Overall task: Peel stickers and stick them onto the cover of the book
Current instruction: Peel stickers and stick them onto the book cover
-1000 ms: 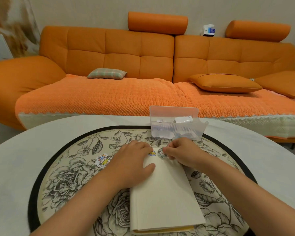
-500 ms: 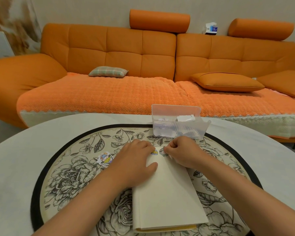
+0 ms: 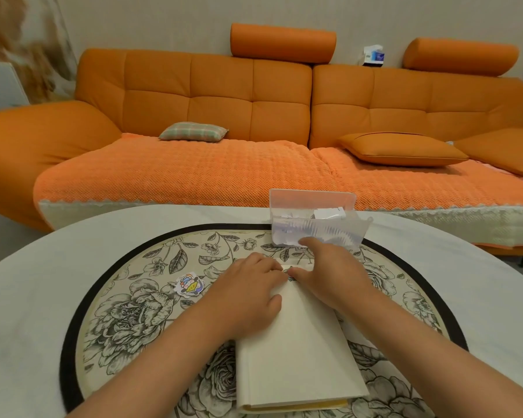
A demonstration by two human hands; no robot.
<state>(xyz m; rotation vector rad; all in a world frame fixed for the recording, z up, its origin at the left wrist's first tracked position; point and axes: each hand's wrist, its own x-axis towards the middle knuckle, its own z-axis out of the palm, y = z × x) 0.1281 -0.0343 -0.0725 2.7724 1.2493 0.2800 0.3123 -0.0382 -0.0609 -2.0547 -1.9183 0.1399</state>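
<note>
L hand (image 3: 248, 294): flat on far-left part of cream rectangular hardcover book (image 3: 296, 357), fingers relaxed, grasping nothing.
R hand (image 3: 329, 273): fingers stretched out over book's far edge, thumb tip by L fingertips, holds nothing.
Cover sticker (image 3: 291, 277): small bit shows btwn hands, rest hidden.
Loose colourful cartoon sticker (image 3: 190, 285): on round floral mat (image 3: 133, 312), left of L hand.
Clear plastic box (image 3: 314, 218): just beyond R fingertips.

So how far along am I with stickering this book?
Early on. One sticker shows at the book cover's far edge, between the left hand and right hand. The rest of the cover is bare; a loose sticker waits on the table.
</note>
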